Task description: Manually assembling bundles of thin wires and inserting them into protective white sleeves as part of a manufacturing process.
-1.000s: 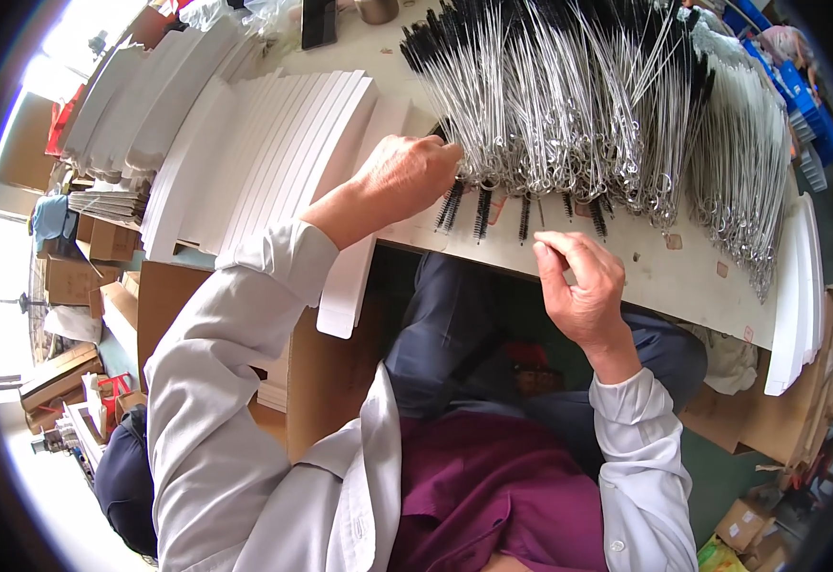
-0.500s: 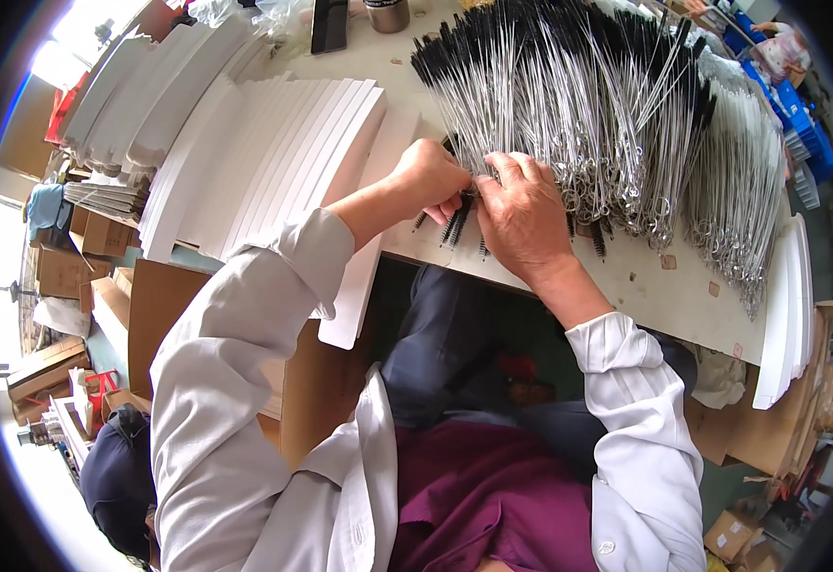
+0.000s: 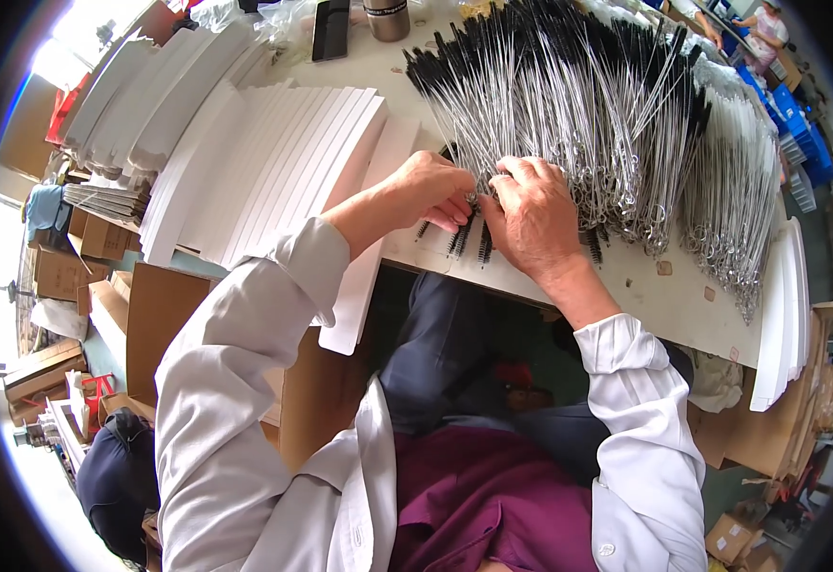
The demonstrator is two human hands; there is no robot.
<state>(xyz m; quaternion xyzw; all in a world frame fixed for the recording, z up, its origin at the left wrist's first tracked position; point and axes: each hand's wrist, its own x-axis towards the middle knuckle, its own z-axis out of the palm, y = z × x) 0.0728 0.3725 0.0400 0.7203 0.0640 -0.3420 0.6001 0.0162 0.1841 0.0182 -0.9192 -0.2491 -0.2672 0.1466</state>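
Observation:
Both of my hands meet at the near left corner of a large pile of wire-stemmed brushes [image 3: 569, 114] with black bristle ends and looped wire ends. My left hand [image 3: 431, 191] is closed, its fingertips pinched at small metal loops of wire brushes [image 3: 472, 200]. From the other side my right hand [image 3: 534, 214] presses in with curled fingers, thumb beside the same loops; what lies under its palm is hidden. Below the hands, several black bristle tips [image 3: 485, 243] point toward the table's near edge.
Rows of white folded cartons [image 3: 292, 153] stand left of my left arm; white strips [image 3: 786, 315] lie at the right edge. At the back are a phone [image 3: 330, 30] and a metal cup [image 3: 388, 21]. More wire stems [image 3: 736, 181] lie right. People work at the far right.
My hands have shifted slightly, and a small gap with metal loops now shows between them. The view has tilted a little, revealing more of the people at the far right.

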